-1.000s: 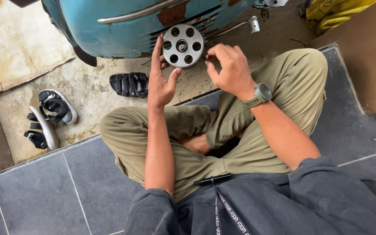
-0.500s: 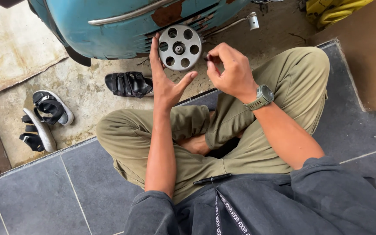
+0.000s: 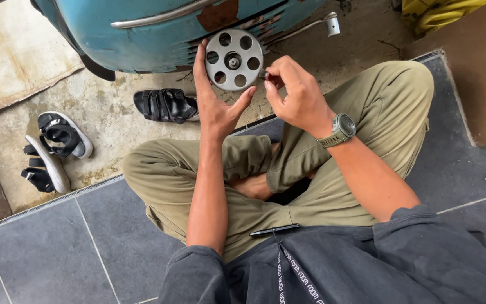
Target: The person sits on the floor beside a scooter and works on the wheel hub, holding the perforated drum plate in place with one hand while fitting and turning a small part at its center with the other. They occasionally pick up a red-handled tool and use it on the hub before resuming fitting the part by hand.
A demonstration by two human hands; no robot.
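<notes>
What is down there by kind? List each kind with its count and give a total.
Metal wheel with round holes, at the left hand and right hand: 1
Sandals: 3, one black, two black and white
Wristwatch: 1
Pen: 1
Total: 6

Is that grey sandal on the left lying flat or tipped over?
Tipped on its side: the grey sandal shows its pale sole edge, leaning beside the flat sandal.

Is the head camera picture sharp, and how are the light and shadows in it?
Head view: even, soft daylight with no hard shadows or glare; the metal disc and both hands, left and right, are in focus; the tile lines bend a little toward the edges, a wide-lens distortion.
</notes>
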